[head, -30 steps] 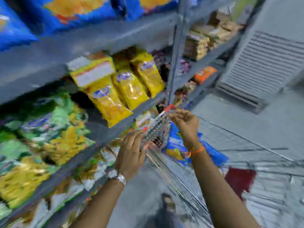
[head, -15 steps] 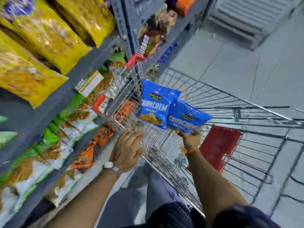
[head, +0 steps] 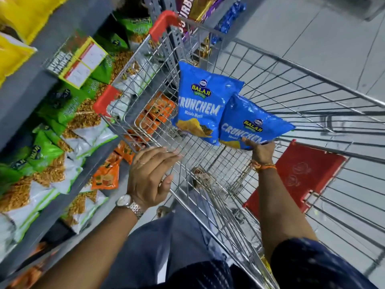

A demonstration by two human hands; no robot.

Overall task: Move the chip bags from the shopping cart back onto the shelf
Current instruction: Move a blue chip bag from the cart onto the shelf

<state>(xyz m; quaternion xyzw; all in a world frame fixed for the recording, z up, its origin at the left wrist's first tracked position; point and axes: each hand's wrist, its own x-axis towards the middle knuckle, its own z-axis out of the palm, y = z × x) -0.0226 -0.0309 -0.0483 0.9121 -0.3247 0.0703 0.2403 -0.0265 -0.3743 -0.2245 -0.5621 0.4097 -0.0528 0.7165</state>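
Note:
Two blue chip bags stand up inside the wire shopping cart [head: 291,65]: one bag [head: 200,103] to the left and a second bag [head: 252,124] overlapping it on the right. My right hand [head: 261,150] reaches into the cart and pinches the bottom edge of the bags; its grip on the right bag is plain, on the left bag I cannot tell. My left hand [head: 150,174], with a wristwatch, rests on the cart's near rim, fingers curled over the wire. The grey shelf [head: 31,80] runs along the left.
Shelf tiers at left hold yellow, green-white and orange snack packs [head: 104,176]. A red plastic flap [head: 295,174] sits in the cart's child-seat part. Red corner guards [head: 162,24] cap the cart's rim. Grey tiled floor spreads to the right.
One second ago the view faced the shelf with both hands at the cart's corner. The view has since dropped onto the cart, and my right hand has taken hold of the blue bags.

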